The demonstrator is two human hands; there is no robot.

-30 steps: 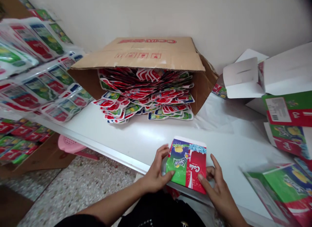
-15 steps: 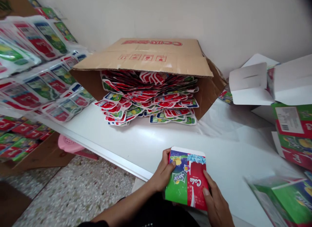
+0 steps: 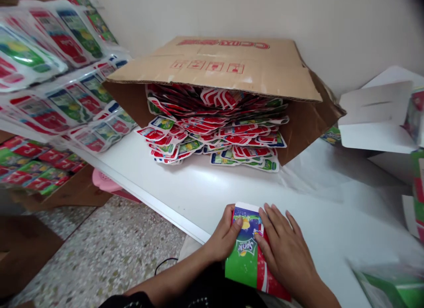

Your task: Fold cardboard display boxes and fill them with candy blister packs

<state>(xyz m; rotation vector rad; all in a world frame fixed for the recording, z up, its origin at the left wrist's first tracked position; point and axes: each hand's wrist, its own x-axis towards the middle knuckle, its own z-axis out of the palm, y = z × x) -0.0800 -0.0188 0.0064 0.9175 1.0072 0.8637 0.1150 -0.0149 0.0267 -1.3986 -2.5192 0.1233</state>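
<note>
A printed carton (image 3: pixel 243 255), green and blue on the Sprite half and red on the other, lies tilted near the table's front edge, close to my body. My left hand (image 3: pixel 223 237) grips its left edge, thumb on the printed face. Across the red half rests my right hand (image 3: pixel 285 246), flat with fingers stretched out, covering most of the lettering there. Beyond the hands, a brown cardboard box (image 3: pixel 218 65) lies on its side, its mouth facing me, full of red and green bottle-shaped packets (image 3: pixel 212 136) that spill onto the white table (image 3: pixel 198 184).
Clear bags of similar packets (image 3: pixel 62 100) stand at the left. A pink stool (image 3: pixel 104 180) is below the table edge. White open cartons (image 3: pixel 374 114) sit at the right, and a green carton in plastic (image 3: pixel 394 286) lies at the lower right.
My right hand has moved from the carton's right edge onto its face, now lying flat over the red half. My left hand keeps its hold. The view has shifted slightly.
</note>
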